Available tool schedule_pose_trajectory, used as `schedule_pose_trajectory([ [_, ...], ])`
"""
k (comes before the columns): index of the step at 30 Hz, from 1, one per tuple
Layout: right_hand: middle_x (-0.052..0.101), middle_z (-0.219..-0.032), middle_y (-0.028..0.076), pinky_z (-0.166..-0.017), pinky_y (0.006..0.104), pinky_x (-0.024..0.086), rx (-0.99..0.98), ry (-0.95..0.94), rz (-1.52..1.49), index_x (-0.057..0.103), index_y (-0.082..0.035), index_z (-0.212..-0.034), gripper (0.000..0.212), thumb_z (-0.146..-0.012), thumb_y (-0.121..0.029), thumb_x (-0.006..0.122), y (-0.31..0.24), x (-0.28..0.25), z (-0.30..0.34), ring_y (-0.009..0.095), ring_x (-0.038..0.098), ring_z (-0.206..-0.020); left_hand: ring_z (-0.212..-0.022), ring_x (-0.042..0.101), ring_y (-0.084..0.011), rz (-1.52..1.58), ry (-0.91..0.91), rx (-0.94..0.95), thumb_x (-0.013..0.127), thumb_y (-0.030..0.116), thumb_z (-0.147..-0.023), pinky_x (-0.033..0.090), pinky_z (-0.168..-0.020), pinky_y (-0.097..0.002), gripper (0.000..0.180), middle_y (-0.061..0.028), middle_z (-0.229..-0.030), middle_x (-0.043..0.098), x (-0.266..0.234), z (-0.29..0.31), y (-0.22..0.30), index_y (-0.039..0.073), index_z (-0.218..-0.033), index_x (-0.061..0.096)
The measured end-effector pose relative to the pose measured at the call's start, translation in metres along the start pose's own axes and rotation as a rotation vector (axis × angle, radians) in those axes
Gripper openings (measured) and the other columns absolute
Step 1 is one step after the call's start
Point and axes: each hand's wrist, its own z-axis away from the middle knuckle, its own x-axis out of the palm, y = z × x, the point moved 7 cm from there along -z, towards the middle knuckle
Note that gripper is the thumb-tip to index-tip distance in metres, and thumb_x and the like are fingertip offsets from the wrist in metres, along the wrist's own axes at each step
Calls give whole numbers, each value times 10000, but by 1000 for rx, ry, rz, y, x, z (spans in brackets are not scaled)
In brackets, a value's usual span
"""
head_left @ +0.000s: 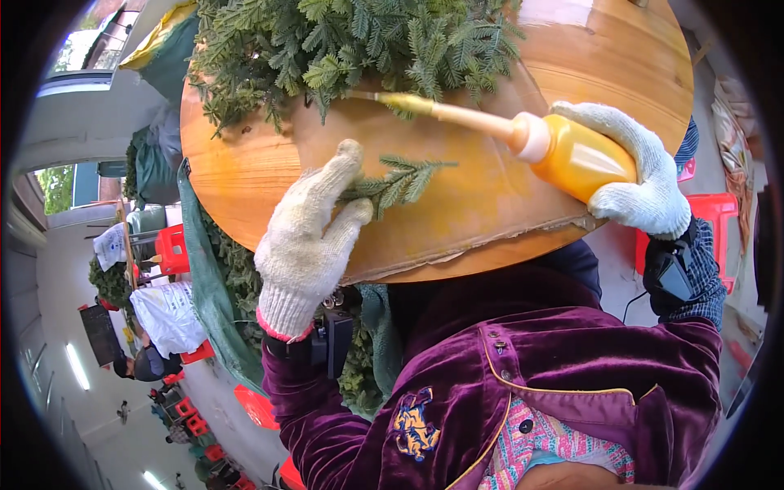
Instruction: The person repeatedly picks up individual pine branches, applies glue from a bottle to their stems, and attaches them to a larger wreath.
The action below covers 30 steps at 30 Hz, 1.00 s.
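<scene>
My left hand (306, 233), in a white knit glove, is over the table's near left part. It grips a small green fir sprig (404, 180) whose leafy end runs between thumb and fingers, while the bare stem points right. The index finger is stretched away from the thumb; the other fingers are partly hidden. My right hand (645, 167), also gloved, is wrapped around a squeeze bottle (584, 155) of yellow-orange liquid. Its long pale nozzle, smeared yellow, points left and lies above the sprig in view, with the thin tip near the fir pile (359, 49).
A sheet of cardboard (482, 212) with yellow stains covers part of the round wooden table (621, 49). Green cloth sacks (204, 237) with more fir branches stand at the left. A red stool (714, 220) is at the right; other people and red stools are farther left.
</scene>
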Motion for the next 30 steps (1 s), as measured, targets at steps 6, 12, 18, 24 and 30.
schedule_pose_trajectory([
  [6,634,-1374,185,-1069,385,478,-251,-137,400,575,67,-1406,879,-732,-387,908,-34,-5,0,273,634,-1233,-1087,688,-327,-146,-130,52,784,23,-801,546,-955,-404,597,-146,-1182,725,-6,-6,3,125,-1377,665],
  [12,670,-1257,220,-992,409,517,-452,-290,584,607,62,-1368,807,-730,-334,904,-46,7,-4,339,677,-1123,-1097,671,-334,-219,-135,128,784,31,-797,538,-957,-420,632,-157,-1163,714,5,-16,6,134,-1404,641],
  [18,673,-1260,230,-980,421,528,-489,-275,635,615,57,-1359,777,-722,-288,897,-47,9,-13,368,681,-1108,-1312,606,-304,-239,-179,63,659,-67,-879,488,-1099,-371,650,-164,-1419,624,15,-20,5,86,-1501,545],
  [24,673,-1266,230,-979,422,528,-454,-216,608,612,62,-1360,762,-711,-231,882,-46,15,-6,367,680,-1108,-1462,445,-352,-295,-200,36,641,-31,-884,380,-1203,-409,744,-155,-1571,492,23,-18,8,103,-1583,425],
  [30,676,-1225,233,-961,418,532,-470,-220,623,619,52,-1362,732,-722,-206,865,-50,21,-3,375,681,-1079,-1498,392,-357,-313,-192,-21,602,-24,-891,373,-1207,-414,772,-153,-1633,406,28,-18,6,72,-1612,343],
])
